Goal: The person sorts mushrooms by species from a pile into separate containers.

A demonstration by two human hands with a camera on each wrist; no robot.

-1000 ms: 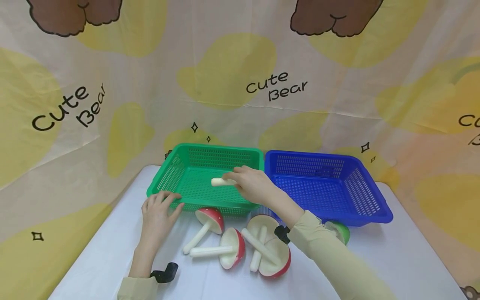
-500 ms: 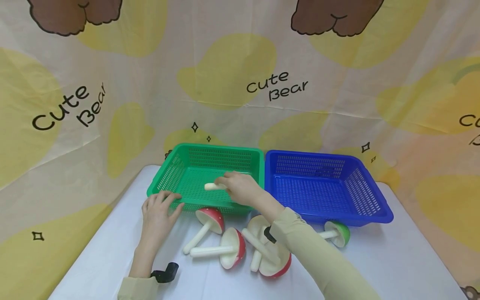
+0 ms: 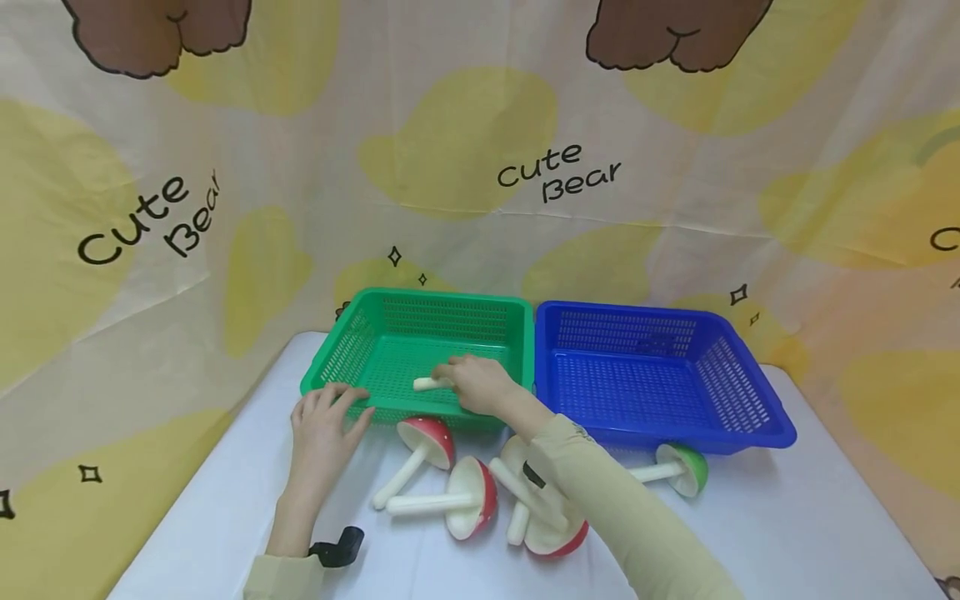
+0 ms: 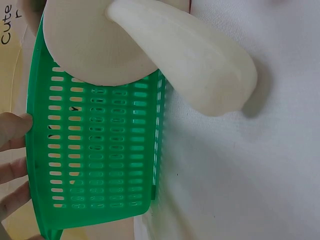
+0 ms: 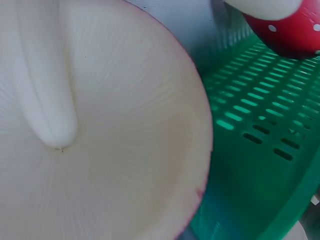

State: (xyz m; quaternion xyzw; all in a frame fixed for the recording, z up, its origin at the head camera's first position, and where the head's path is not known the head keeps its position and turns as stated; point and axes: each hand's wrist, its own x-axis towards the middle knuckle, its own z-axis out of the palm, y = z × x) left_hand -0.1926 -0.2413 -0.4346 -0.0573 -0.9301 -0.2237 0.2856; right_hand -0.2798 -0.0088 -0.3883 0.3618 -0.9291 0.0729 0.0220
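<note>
white stem (image 3: pixel 428 384) of what looks like a toy mushroom juts leftward from my right hand (image 3: pixel 474 385), whose bent fingers pinch it; any cap is hidden from me, so i can't tell its colour. both are over the near right part of the green basket (image 3: pixel 450 317), though whether the toy touches the floor of it i can't tell. my left hand (image 3: pixel 326 429) rests on that basket's near left corner, fingers loosely bent at the rim, perhaps steadying it. as i judge it, i'm at the placing step: the next move calls for laying the stem down, loosening my fingers and lifting clear of the rim. several red-capped mushrooms (image 3: pixel 465 503) lie on the near side of the table (image 3: pixel 757 517), one just beside the basket's near wall; a green-capped mushroom (image 3: pixel 686 471) lies near the blue basket (image 3: pixel 622 392) on the right.
</note>
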